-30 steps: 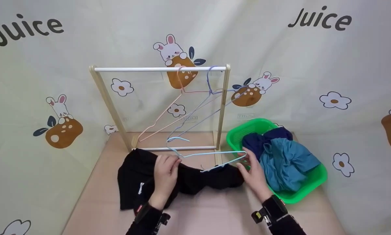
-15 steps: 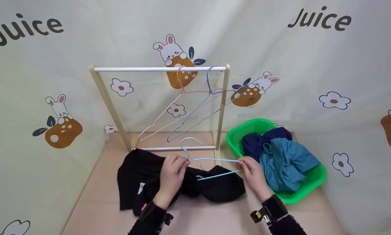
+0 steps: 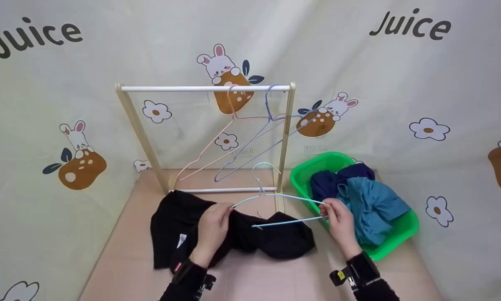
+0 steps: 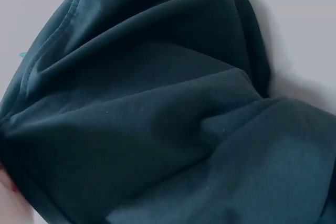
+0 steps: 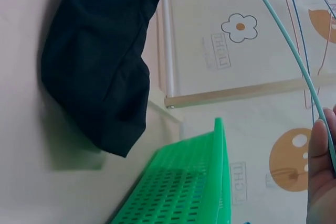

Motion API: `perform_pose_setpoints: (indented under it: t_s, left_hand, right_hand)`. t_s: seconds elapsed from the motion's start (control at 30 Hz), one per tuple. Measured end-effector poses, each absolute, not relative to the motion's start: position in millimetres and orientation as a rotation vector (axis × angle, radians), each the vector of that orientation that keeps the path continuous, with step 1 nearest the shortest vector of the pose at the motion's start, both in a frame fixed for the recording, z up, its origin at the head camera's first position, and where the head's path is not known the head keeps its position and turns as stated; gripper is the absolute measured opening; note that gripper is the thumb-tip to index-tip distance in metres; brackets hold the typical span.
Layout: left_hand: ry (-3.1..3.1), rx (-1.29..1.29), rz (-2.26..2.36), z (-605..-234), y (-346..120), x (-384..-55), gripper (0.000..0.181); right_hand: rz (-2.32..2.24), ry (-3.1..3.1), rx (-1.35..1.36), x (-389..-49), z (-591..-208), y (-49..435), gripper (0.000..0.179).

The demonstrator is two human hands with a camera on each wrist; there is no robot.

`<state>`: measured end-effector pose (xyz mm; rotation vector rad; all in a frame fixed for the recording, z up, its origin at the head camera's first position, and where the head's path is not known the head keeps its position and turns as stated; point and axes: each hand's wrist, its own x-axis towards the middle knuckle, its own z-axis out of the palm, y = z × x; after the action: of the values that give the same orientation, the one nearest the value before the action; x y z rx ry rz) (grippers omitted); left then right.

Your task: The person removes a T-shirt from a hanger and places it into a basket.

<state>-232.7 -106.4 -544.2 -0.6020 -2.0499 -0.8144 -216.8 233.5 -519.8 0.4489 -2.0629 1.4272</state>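
In the head view a light blue wire clothes hanger is held over a crumpled black garment, hook upward. My left hand pinches the garment's upper edge where the hanger's left arm meets the fingertips. The left part of the hanger's lower bar is hidden by the cloth. My right hand grips the hanger's right end between thumb and fingers, beside the basket. In the right wrist view that hand holds the hanger's wire. Cloth fills most of the left wrist view.
Behind stands a small wooden rack with a white top rod. A pink hanger and a purple hanger hang from it. On the right, a green basket holds a teal garment and a navy one.
The light blue hanger has shifted right and its hook has turned upright, with the right hand moving right along with it. My left hand is almost where it was. The garment's right part has dropped lower.
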Motion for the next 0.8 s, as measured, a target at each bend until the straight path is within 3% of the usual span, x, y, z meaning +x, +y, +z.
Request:
perform_pose_setpoints:
  t_s: [0.53, 0.8]
  left_hand:
    - [-2.119, -0.408, -0.759, -560, -129, -247, 0.004]
    - [-2.142, -0.39, -0.837, -556, -126, -245, 0.022]
  right_hand:
    - [1.442, -2.018, 0.164, -205, -518, 286, 0.013]
    - [1.462, -2.007, 0.191, -203, -518, 283, 0.014]
